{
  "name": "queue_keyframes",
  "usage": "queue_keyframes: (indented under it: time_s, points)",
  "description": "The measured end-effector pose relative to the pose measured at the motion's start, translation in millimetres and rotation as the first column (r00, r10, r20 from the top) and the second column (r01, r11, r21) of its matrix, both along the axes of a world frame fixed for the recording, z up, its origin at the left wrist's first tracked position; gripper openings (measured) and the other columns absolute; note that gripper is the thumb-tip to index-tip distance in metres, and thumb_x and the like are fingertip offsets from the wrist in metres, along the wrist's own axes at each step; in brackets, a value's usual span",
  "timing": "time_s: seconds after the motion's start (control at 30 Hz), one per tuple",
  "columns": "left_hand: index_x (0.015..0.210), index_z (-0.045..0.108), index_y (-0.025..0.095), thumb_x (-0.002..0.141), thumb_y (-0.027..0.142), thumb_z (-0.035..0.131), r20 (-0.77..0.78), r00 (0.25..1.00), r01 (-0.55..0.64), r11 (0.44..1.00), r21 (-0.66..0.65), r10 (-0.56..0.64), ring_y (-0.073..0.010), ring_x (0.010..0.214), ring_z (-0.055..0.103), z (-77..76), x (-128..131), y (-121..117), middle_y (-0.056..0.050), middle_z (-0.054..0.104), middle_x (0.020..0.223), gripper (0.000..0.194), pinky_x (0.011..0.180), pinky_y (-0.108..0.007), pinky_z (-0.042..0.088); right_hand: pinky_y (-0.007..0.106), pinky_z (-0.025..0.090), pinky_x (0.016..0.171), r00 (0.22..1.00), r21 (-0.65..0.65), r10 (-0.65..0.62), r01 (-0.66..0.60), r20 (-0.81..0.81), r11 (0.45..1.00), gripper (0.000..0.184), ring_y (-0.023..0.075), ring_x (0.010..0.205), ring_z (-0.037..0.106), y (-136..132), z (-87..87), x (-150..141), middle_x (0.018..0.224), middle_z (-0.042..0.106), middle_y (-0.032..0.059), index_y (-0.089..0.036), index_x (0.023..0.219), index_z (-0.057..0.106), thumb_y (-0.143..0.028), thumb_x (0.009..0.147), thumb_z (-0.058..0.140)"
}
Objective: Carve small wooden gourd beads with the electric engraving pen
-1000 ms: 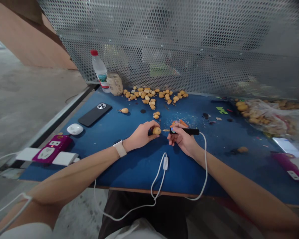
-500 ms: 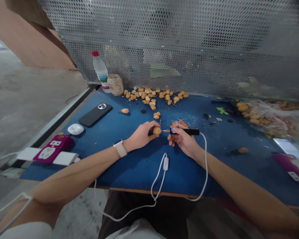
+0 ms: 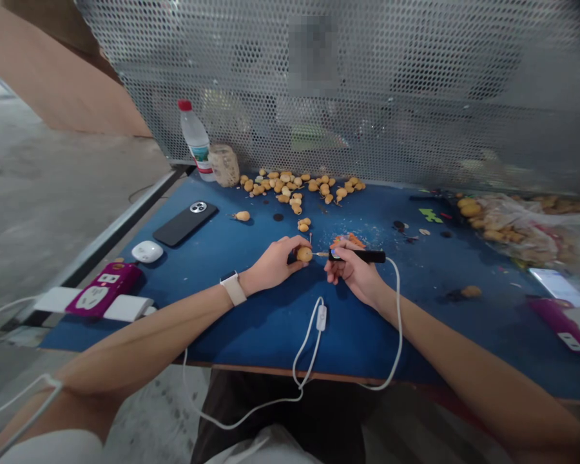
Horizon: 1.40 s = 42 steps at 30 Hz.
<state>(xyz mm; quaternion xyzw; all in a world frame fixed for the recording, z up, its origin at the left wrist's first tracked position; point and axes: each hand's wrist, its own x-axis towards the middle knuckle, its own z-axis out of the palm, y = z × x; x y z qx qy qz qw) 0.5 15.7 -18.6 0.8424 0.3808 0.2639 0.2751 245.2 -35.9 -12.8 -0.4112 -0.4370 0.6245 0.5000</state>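
Note:
My left hand [image 3: 281,262], with a watch on its wrist, pinches a small tan gourd [image 3: 304,254] between thumb and fingertips just above the blue table [image 3: 251,328]. Held like a pen in my right hand [image 3: 355,272] is a black pen-shaped electric tool, which looks like a mini electric drill [image 3: 370,256]. Its thin tip points left and meets the gourd's right side; how deep it goes I cannot tell. A white cable with an in-line switch [image 3: 321,318] loops from the tool's rear over the table edge. Orange pieces [image 3: 356,240] lie behind my right hand.
Several small gourds [image 3: 283,182] are heaped along the perforated metal panel [image 3: 319,129]. Left stand a red-capped bottle [image 3: 196,138], a jar [image 3: 223,165], a phone [image 3: 186,223], an earbud case [image 3: 147,251] and a purple power strip [image 3: 99,289]. At right lies a plastic bag of gourds [image 3: 517,222].
The tool and my right hand have shifted very slightly to the left. My left hand holds the gourd in the same place.

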Motion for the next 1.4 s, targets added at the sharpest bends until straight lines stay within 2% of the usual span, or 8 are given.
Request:
queue_keyframes:
  time_s: [0.5,0.83,1.4]
  points:
    - [0.130,0.075,0.026,0.099,0.016,0.082,-0.012,1.000,-0.008,1.000,0.004,0.008,-0.0249,0.109,0.076,1.5,-0.1,-0.5,-0.003,0.085,0.124,0.034,0.103,-0.040,0.059,0.023,0.052,0.045,1.000,-0.004,-0.009,0.009,0.003,1.000,0.047,0.0153,0.050,0.073,0.9,-0.7,-0.4,0.070,0.082,-0.0012,-0.027,0.086,0.063,-0.059,0.082,0.097]
    - [0.131,0.075,0.025,0.100,0.018,0.082,-0.009,1.000,-0.011,1.000,-0.002,0.011,-0.0258,0.111,0.077,0.2,0.2,-0.3,-0.005,0.085,0.128,0.033,0.104,-0.041,0.060,0.024,0.053,0.047,1.000,0.014,0.007,-0.008,0.013,1.000,0.044,0.0160,0.052,0.073,1.3,-5.0,1.6,0.071,0.081,-0.0009,-0.027,0.086,0.059,-0.056,0.088,0.092]
    - [0.131,0.075,0.026,0.100,0.022,0.082,-0.028,1.000,-0.010,1.000,0.010,0.010,-0.0261,0.111,0.077,1.7,0.5,-1.5,-0.004,0.085,0.126,0.032,0.104,-0.040,0.060,0.023,0.053,0.046,1.000,-0.005,-0.004,0.004,0.014,1.000,0.048,0.0154,0.051,0.073,0.3,0.7,-0.1,0.071,0.081,-0.0014,-0.027,0.087,0.060,-0.059,0.084,0.095]
